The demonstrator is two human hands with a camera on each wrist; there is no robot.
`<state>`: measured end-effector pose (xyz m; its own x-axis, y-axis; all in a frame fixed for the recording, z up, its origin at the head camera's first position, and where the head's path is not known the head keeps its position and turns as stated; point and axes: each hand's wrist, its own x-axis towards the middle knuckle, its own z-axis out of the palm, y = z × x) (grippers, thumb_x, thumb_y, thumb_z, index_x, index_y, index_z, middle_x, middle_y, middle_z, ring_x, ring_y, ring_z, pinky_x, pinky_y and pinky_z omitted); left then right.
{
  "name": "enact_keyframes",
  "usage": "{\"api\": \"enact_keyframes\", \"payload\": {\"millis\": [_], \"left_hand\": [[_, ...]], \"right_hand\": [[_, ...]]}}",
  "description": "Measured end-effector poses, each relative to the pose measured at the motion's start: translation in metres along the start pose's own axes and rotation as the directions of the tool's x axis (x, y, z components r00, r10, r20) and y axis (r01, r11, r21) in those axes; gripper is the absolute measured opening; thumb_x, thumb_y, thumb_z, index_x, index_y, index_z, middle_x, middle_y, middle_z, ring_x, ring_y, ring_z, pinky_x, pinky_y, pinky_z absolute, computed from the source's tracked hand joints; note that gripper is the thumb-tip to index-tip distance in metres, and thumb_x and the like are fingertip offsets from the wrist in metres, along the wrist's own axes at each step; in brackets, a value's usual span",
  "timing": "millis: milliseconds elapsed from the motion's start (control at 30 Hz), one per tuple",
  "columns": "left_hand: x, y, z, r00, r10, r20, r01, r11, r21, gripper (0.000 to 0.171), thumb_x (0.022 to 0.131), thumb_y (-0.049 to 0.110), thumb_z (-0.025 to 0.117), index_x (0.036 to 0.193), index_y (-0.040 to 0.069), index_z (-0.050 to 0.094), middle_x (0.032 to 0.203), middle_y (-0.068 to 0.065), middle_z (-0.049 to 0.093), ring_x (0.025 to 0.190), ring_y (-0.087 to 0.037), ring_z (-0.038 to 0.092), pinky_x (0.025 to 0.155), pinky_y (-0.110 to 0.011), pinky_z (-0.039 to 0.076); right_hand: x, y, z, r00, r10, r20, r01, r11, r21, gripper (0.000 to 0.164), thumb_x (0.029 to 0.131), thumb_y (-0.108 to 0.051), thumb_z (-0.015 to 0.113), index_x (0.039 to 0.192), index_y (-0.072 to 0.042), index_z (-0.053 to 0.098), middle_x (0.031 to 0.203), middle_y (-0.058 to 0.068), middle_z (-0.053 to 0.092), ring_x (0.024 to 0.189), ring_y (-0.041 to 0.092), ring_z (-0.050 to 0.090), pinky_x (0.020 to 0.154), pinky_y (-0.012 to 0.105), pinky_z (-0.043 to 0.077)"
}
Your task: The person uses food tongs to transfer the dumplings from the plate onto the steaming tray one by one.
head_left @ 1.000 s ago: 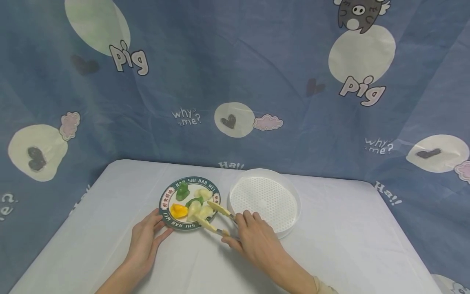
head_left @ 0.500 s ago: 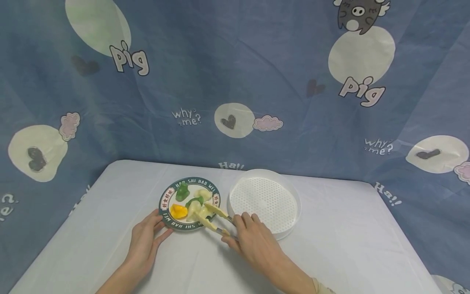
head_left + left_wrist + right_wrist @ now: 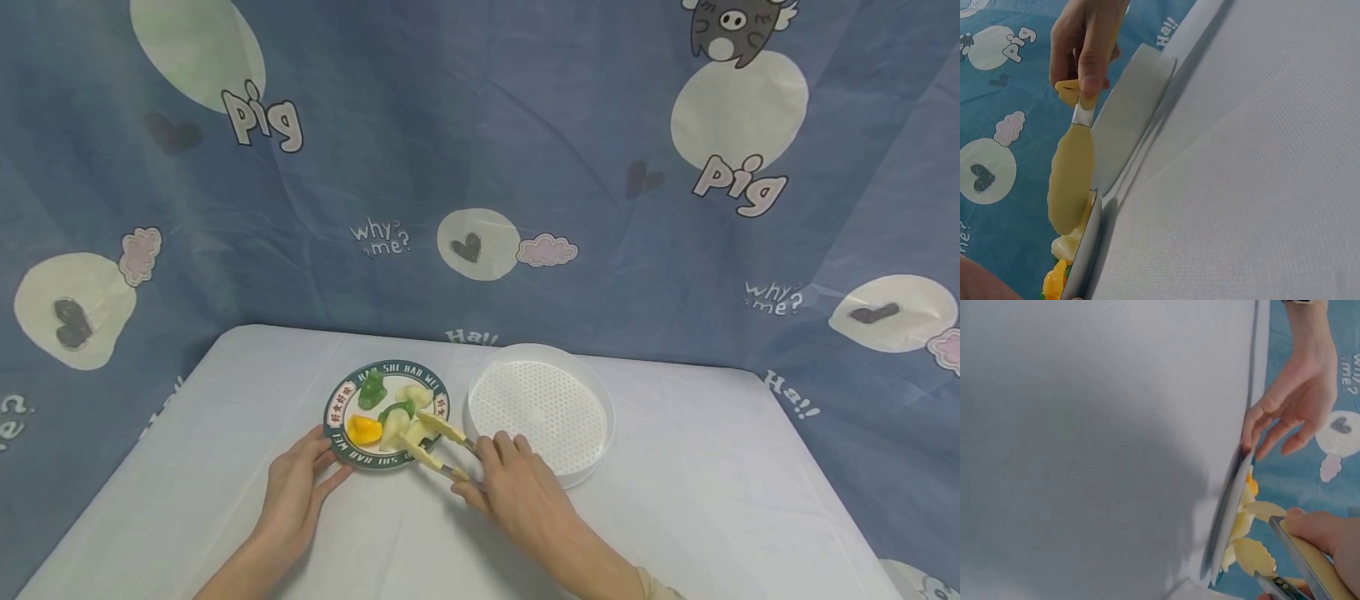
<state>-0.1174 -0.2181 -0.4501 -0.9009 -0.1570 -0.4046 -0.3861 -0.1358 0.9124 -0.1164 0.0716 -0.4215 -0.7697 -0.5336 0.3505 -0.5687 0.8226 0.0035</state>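
Note:
In the head view, a green-rimmed plate (image 3: 392, 367) holds several dumpling-shaped pieces: pale ones (image 3: 393, 429), green ones (image 3: 372, 390) and a yellow one (image 3: 364, 430). My left hand (image 3: 292, 492) holds the plate's left rim between thumb and fingers. Yellow-tipped food tongs (image 3: 447, 430) are gripped in my right hand (image 3: 525, 487), thumb on one arm and fingers on the other. The tong tips straddle a pale piece (image 3: 422, 431) at the plate's right side, spread apart; contact with it is unclear. From the left wrist, one broad tong tip (image 3: 1072, 181) hides part of the food.
A round white perforated tray (image 3: 536, 408) with a raised wall stands right of the plate, behind my right hand. Both rest on a white-covered table (image 3: 697, 483). A blue patterned curtain (image 3: 600, 292) hangs behind the table's far edge.
The tong tips have shifted slightly about the pale piece and drawn a little closer together. My left hand and the plate stay in place.

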Motion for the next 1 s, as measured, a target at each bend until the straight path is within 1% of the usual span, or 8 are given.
{"api": "enact_keyframes", "payload": {"millis": [167,300,567,700,833,1000], "left_hand": [[-0.0003,0.0007,0.0002,1.000,-0.002,0.003,0.002,1.000,0.000,0.067,0.114,0.020,0.030,0.172,0.002,0.001,0.181,-0.024,0.002,0.166,-0.038,0.024,0.114,-0.025,0.059],[0.0002,0.0005,-0.0004,1.000,0.005,0.004,-0.005,1.000,0.004,0.067,0.114,0.021,0.030,0.172,0.002,0.002,0.181,-0.023,0.001,0.166,-0.038,0.024,0.113,-0.024,0.059],[-0.0001,-0.0004,0.0007,1.000,0.007,0.010,-0.007,1.000,-0.002,0.067,0.115,0.020,0.030,0.172,0.002,0.000,0.181,-0.023,0.001,0.167,-0.038,0.024,0.114,-0.025,0.058],[-0.0002,0.0001,0.0012,1.000,0.004,0.008,-0.004,1.000,0.002,0.067,0.114,0.020,0.030,0.172,0.002,0.001,0.181,-0.023,0.001,0.167,-0.038,0.024,0.115,-0.026,0.058],[0.0006,-0.0001,-0.0003,1.000,0.004,0.007,-0.005,1.000,0.002,0.067,0.115,0.021,0.030,0.172,0.002,0.001,0.181,-0.024,0.000,0.167,-0.040,0.023,0.116,-0.028,0.057],[0.0008,-0.0006,-0.0008,1.000,0.003,0.006,-0.003,1.000,0.002,0.067,0.115,0.021,0.029,0.172,0.002,0.001,0.181,-0.023,0.000,0.166,-0.039,0.023,0.116,-0.028,0.058]], "right_hand": [[-0.0001,-0.0011,0.0017,1.000,0.018,0.021,-0.017,0.999,-0.034,0.050,0.097,-0.056,0.073,0.106,-0.008,0.062,0.079,-0.002,0.047,0.068,0.011,0.036,0.047,0.019,0.030],[0.0017,-0.0021,0.0013,0.999,0.015,0.034,-0.014,0.999,-0.043,0.050,0.098,-0.056,0.072,0.107,-0.008,0.062,0.081,-0.002,0.048,0.068,0.012,0.037,0.046,0.019,0.031],[0.0052,-0.0055,-0.0007,0.995,0.021,0.096,-0.024,0.999,0.031,0.041,0.102,-0.048,0.070,0.113,-0.009,0.060,0.084,-0.003,0.055,0.074,0.013,0.046,0.048,0.021,0.040],[0.0039,-0.0036,-0.0019,0.995,0.026,0.095,-0.031,0.998,0.055,0.037,0.103,-0.045,0.069,0.112,-0.010,0.059,0.085,-0.003,0.055,0.074,0.012,0.046,0.048,0.021,0.040],[0.0017,-0.0010,-0.0035,0.996,0.030,0.090,-0.036,0.997,0.062,0.036,0.104,-0.045,0.068,0.110,-0.011,0.057,0.084,-0.004,0.052,0.073,0.013,0.043,0.047,0.021,0.037],[0.0003,0.0000,-0.0075,0.993,0.047,0.112,-0.055,0.996,0.069,0.035,0.105,-0.045,0.066,0.109,-0.012,0.056,0.085,-0.004,0.051,0.074,0.013,0.043,0.048,0.022,0.037]]}}
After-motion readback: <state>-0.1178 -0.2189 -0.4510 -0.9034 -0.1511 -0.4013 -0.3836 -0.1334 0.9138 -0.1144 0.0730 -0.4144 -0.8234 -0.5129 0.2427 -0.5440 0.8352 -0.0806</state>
